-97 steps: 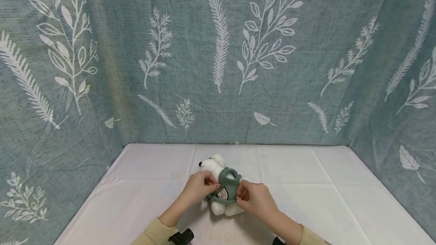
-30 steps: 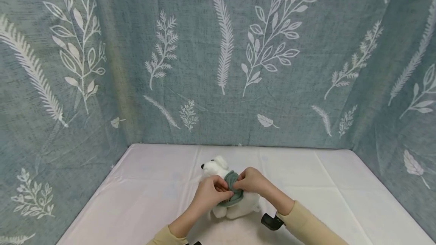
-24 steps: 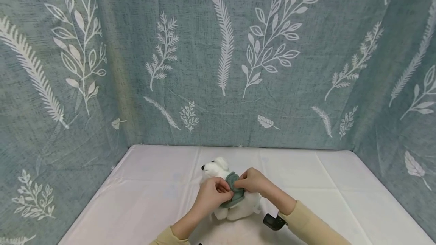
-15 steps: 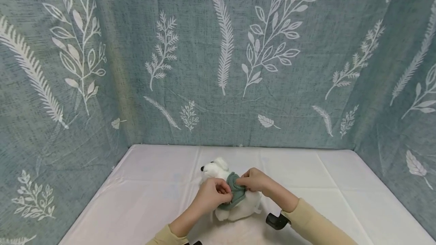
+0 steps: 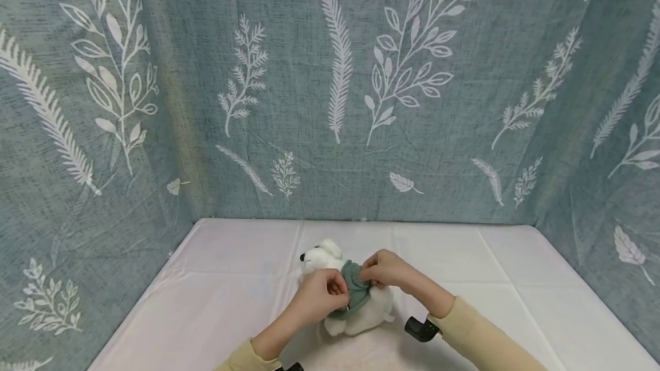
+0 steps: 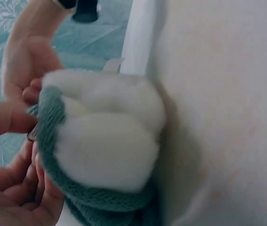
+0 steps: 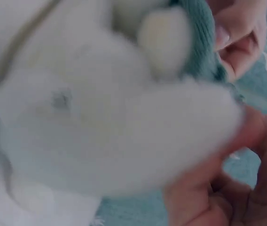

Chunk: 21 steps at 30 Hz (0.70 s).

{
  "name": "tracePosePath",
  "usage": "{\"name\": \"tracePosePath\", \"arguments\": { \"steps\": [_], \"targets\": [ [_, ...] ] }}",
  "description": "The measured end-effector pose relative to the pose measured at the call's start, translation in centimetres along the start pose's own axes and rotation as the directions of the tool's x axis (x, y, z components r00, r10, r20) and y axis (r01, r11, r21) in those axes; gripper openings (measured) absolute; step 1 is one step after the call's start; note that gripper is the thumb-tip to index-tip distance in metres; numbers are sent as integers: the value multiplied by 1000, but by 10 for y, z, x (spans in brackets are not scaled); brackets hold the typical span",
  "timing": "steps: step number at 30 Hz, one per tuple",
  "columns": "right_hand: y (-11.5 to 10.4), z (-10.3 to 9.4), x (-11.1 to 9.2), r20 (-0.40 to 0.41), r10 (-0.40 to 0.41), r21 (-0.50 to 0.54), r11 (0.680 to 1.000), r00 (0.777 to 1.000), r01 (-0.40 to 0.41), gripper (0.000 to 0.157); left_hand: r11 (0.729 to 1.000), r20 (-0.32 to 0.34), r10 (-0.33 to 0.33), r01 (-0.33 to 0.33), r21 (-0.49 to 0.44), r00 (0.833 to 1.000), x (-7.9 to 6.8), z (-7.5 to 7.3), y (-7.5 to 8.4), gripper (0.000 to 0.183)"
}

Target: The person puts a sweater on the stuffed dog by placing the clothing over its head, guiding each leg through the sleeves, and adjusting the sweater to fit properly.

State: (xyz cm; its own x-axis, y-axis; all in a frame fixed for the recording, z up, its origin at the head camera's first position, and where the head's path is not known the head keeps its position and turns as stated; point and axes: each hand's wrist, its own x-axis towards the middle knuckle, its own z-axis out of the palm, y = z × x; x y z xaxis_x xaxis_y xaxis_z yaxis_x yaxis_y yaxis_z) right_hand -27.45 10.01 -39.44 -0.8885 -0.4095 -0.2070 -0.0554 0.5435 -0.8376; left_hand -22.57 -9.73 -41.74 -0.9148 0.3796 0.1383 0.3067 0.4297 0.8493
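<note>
A white plush animal (image 5: 363, 314) with a black nose stands on the table, head to the left, wearing a green knitted garment (image 5: 356, 291) bunched around its middle. The left hand (image 5: 317, 296) pinches the garment near the toy's front; in the left wrist view, its thumb and fingers grip the cloth beside a small patch (image 6: 32, 133). At the toy's back, the right hand (image 5: 389, 269) pinches the garment's upper rear edge. The right wrist view shows the white fur (image 7: 124, 136) close up, with the right hand's fingers (image 7: 194, 188) against it. The toy's far side is hidden.
A white cloth with fold lines covers the table (image 5: 484, 268). Blue-green curtains (image 5: 309, 102) with white leaf prints stand behind and at both sides. Black wrist devices, one at the right wrist (image 5: 421, 330), sit below the forearms.
The garment, earlier spread over the toy's side with its patch and an opening showing, is now bunched up. The right hand has moved higher, baring the toy's rear. Lately the toy shifted slightly left.
</note>
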Motion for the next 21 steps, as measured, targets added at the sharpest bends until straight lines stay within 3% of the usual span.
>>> {"name": "tracePosePath", "arguments": {
  "steps": [4, 9, 16, 21],
  "targets": [
    [-5, -5, -2, 75, -44, -45, 998, 996, 47, 15, 1000, -74, -20, 20, 0, 997, -4, 6, 2, 13],
    [-6, -7, 0, 167, -1, -7, 1000, 986, 2, 25, 1000, -107, -21, 22, 14, 994, -5, 13, 8, 22],
    [-2, -4, 5, 168, 27, 50, 998, 985, -36, 37, 998, -170, 3, 8, 60, 985, -4, 22, 11, 18],
    [4, -6, 6, 182, 17, 155, 987, 983, -45, 36, 997, -136, 59, -52, 59, 989, 0, 18, 10, 12]
  ]
}}
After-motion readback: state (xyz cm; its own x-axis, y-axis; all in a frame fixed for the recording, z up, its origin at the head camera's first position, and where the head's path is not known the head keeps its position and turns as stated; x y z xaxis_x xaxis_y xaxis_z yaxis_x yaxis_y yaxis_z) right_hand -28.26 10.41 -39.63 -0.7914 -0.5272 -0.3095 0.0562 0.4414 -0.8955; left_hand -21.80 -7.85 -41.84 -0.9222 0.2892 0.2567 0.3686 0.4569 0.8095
